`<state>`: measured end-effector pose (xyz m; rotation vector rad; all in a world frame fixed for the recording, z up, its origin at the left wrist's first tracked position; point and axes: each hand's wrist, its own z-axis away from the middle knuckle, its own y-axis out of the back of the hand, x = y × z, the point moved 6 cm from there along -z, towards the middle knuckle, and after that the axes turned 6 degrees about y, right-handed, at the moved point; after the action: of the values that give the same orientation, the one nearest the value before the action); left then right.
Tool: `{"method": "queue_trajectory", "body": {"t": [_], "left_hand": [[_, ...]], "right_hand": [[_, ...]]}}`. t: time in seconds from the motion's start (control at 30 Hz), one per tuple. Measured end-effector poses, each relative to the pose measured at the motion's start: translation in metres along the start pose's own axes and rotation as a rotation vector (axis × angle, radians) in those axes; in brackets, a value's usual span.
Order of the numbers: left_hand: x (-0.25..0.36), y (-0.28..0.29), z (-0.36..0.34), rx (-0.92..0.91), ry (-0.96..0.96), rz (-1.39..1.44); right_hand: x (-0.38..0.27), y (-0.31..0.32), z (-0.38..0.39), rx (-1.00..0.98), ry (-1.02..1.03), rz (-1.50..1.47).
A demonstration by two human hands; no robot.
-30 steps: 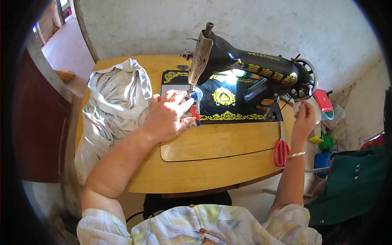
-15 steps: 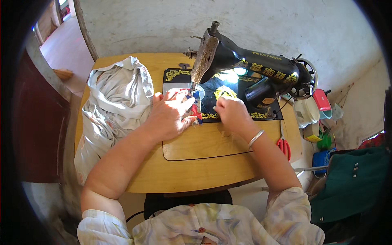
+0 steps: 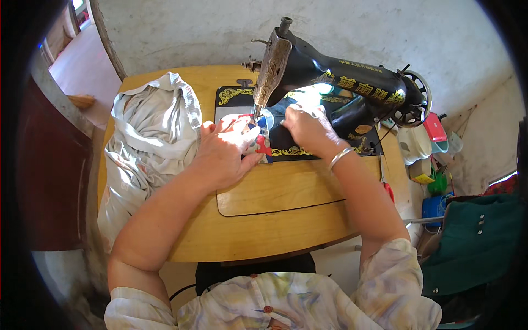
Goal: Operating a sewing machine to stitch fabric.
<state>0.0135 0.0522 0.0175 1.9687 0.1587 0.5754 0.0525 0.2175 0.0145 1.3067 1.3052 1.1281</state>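
Note:
A black sewing machine [image 3: 341, 80] with gold ornament stands on a wooden table. Under its needle lies a small piece of red, blue and pale patterned cloth [image 3: 264, 146]. My left hand [image 3: 220, 154] rests flat on this cloth, fingers stretched toward the needle and thumb apart. To the right of the needle, my right hand [image 3: 311, 129] is over the machine bed, beneath the arm. Its fingers are bent together in a pinch; whatever they hold is hidden. A bracelet circles that wrist. Left of my left hand lies a heap of whitish cloth [image 3: 148, 132].
Red-handled scissors [image 3: 388, 191] lie at the right of the wooden table [image 3: 264, 236], partly behind my right forearm. The handwheel [image 3: 416, 99] sits at the machine's right end. Beyond the table are a white tub [image 3: 413, 144], a red box [image 3: 434, 127] and dark green cloth [image 3: 476, 242].
My right hand has moved away from me, up over the machine bed and under its arm. My left hand stays on the patterned cloth. The whole view has shifted slightly.

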Motion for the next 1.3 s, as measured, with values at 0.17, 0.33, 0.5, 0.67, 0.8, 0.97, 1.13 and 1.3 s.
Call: {"method": "queue_trajectory", "body": {"t": [0.17, 0.33, 0.5, 0.67, 0.8, 0.97, 1.13, 1.3], "left_hand": [[0.000, 0.000, 0.002, 0.036, -0.023, -0.033], [0.000, 0.000, 0.001, -0.046, 0.011, -0.077], [0.005, 0.002, 0.000, -0.040, -0.020, -0.033], [-0.001, -0.003, 0.003, 0.034, -0.027, -0.071], [0.001, 0.001, 0.002, 0.055, -0.044, 0.034], [-0.001, 0.000, 0.001, -0.046, -0.019, -0.046], [-0.002, 0.004, 0.002, -0.017, -0.011, 0.000], [0.011, 0.002, -0.008, -0.037, -0.052, 0.033]], "right_hand": [[0.027, 0.015, -0.002, 0.206, -0.115, -0.131], [-0.020, 0.015, -0.002, 0.354, 0.241, -0.276], [0.018, -0.009, -0.004, 0.178, 0.102, -0.156], [-0.025, 0.009, 0.005, 0.222, 0.330, -0.148], [-0.006, 0.000, 0.002, 0.110, 0.192, -0.263], [0.031, 0.012, -0.028, -0.255, -0.335, -0.396], [0.040, -0.020, -0.113, 0.071, 0.017, -1.631], [0.079, -0.037, -0.146, 0.412, 0.351, -1.998]]}}
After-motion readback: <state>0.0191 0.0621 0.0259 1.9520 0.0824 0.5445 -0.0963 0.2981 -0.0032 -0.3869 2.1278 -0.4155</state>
